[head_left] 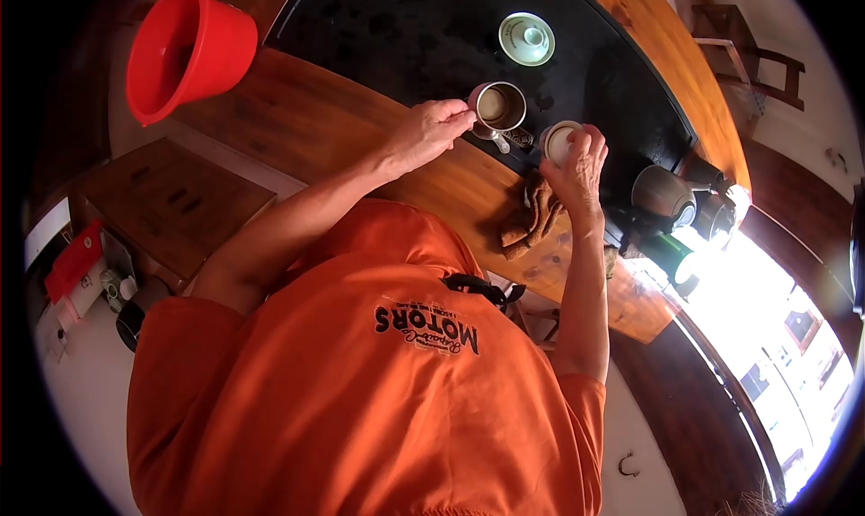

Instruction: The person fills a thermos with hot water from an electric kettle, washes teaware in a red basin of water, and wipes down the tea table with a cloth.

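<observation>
A metal mug [501, 107], its inside facing up at me, stands at the near side of the black table inset. My left hand [431, 136] grips its left edge with fingers and thumb pressed together; the mug's small handle points toward me. Just to the right, my right hand [578, 163] is closed around a small round cup or jar with a pale cream top [560, 143]. Its lower part is partly hidden by the fingers. Beyond the mug lies a pale green lid with a round knob [527, 39].
A crumpled brown cloth [535, 217] lies at the wooden table edge [405, 169] below my right hand. To the right stand a grey rounded pot [662, 194] and a green container [665, 253]. A red bucket [216, 48] is at the left, a wooden chair [766, 70] at the far right.
</observation>
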A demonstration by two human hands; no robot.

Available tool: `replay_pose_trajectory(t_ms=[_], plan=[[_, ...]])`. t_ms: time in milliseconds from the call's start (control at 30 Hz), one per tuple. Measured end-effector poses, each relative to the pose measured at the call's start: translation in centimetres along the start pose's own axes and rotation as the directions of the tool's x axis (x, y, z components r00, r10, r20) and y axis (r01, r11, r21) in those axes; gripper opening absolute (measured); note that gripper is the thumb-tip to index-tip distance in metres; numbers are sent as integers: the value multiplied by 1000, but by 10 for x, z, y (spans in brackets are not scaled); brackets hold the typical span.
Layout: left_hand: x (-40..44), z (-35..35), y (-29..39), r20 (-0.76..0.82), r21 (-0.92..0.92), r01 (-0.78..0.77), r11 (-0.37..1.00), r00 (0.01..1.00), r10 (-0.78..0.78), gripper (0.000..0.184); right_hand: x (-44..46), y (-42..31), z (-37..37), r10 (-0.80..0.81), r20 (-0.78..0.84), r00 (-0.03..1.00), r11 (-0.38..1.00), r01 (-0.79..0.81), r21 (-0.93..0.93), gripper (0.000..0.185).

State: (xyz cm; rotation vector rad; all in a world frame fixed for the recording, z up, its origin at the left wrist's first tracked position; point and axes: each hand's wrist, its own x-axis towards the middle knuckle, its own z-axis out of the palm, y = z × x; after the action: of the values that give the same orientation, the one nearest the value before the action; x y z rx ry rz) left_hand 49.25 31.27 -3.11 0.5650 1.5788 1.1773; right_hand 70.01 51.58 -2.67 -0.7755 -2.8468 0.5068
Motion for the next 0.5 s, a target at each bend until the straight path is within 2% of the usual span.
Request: replay_pose_trajectory(t_ms=[167, 233, 367, 400, 500], plan=[[11, 13, 1, -13, 72, -15, 997, 1000, 16, 33, 5, -23, -39, -89, -19, 996, 996, 89, 8, 59], [17, 20, 2, -36, 114, -95, 989, 994, 99, 31, 10, -36, -55, -112, -20, 994, 994, 112, -8, 59], [20, 33, 22, -23, 207, -105, 973, 993, 112, 23, 18, -56, -79, -99, 38, 994, 995, 100, -13, 57], [20, 40, 22, -87, 162, -167, 973, 979, 183, 29, 20, -61, -83, -89, 80, 993, 995, 91, -33, 56], [23, 49, 21, -103, 204, -222, 953, 964, 247, 27, 26, -69, -93, -86, 156, 984, 990, 102, -96, 56]])
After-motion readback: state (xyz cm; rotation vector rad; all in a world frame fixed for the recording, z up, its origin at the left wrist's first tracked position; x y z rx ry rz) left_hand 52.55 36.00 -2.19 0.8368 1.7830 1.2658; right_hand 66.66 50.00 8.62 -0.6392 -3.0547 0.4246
